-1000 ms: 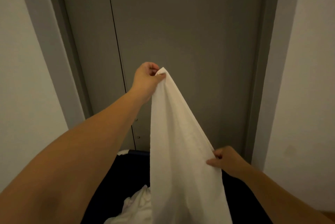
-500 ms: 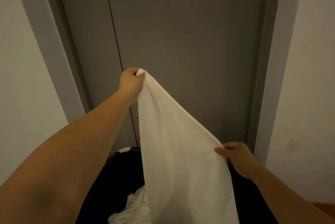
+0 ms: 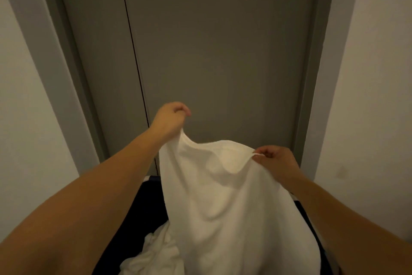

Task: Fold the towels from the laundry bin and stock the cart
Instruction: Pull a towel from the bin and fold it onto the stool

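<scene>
Before grey doors (image 3: 223, 52), both hands (image 3: 273, 160) pinch a limp white towel's (image 3: 223, 208) sagging top corners.

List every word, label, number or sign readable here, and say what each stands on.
None: no text can be read in this view.
The door, the walls, the towel and the dark bin show no print, tag or sign.
</scene>
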